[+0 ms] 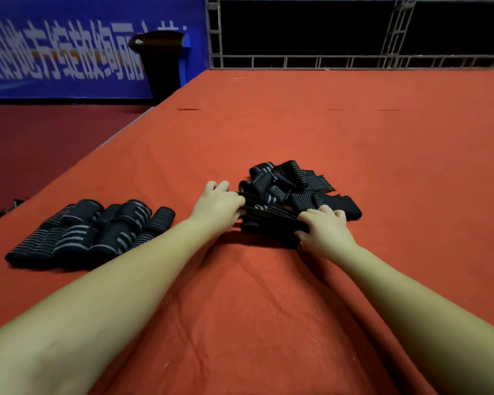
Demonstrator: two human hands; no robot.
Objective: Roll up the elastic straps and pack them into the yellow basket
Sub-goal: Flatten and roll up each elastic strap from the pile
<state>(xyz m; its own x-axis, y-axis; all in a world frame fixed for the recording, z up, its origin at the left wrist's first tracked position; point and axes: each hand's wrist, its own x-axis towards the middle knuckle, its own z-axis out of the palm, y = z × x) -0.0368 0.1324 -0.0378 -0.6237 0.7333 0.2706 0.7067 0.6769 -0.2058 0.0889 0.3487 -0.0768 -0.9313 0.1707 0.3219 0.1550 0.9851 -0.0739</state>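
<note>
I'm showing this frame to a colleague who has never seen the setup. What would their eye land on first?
Probably the two bare forearms reaching in from the bottom, with the left hand and right hand gripping the two ends of one black strap at the centre of the red cloth. Next come a loose heap of straps just behind the hands and a tidy group of rolled straps at the left. No yellow basket is in view.

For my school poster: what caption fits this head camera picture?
Both hands, left hand and right hand, grip an elastic strap on the red cloth.
</note>
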